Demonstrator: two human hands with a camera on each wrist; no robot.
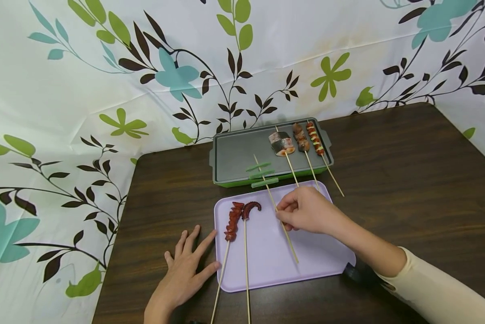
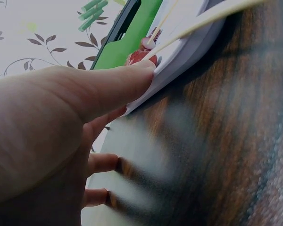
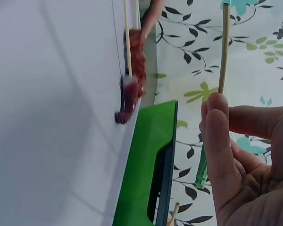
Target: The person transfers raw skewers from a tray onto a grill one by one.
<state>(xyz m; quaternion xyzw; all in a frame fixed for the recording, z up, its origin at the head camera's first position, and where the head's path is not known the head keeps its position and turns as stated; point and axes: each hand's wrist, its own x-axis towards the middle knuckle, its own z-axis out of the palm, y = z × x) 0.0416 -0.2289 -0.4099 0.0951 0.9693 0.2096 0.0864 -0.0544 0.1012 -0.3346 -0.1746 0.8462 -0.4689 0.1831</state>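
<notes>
Your right hand (image 1: pixel 305 210) is pinching the wooden stick of the green vegetable skewer (image 1: pixel 276 209) between thumb and curled fingertips, at about the stick's middle, over the lilac tray (image 1: pixel 267 265). The skewer is running from about 11 o'clock, where its three green pieces (image 1: pixel 262 175) are lying across the near rim of the grill pan (image 1: pixel 234 155), down to 5 o'clock, where its bare end is resting on the tray. In the right wrist view the stick (image 3: pixel 223 47) is rising out of your fingertips (image 3: pixel 216 122) (the green pieces are mostly hidden behind the hand there). Your left hand (image 1: pixel 186 267) is lying flat on the dark wooden table (image 1: pixel 408 180) at the tray's 9 o'clock side, fingers spread and straight, holding nothing, with thumb and forefinger touching the tray's left edge; the left wrist view is showing a fingertip (image 2: pixel 132 77) against that rim. On the tray, at 10 o'clock, a red sausage skewer (image 1: pixel 231 222) and an octopus skewer (image 1: pixel 248 211) are lying side by side, sticks pointing towards you. On the pan, at 1 o'clock from your right hand, three more skewers are lying: fish (image 1: pixel 282 144), brown meat (image 1: pixel 301 137) and a red-and-green one (image 1: pixel 315 138).
</notes>
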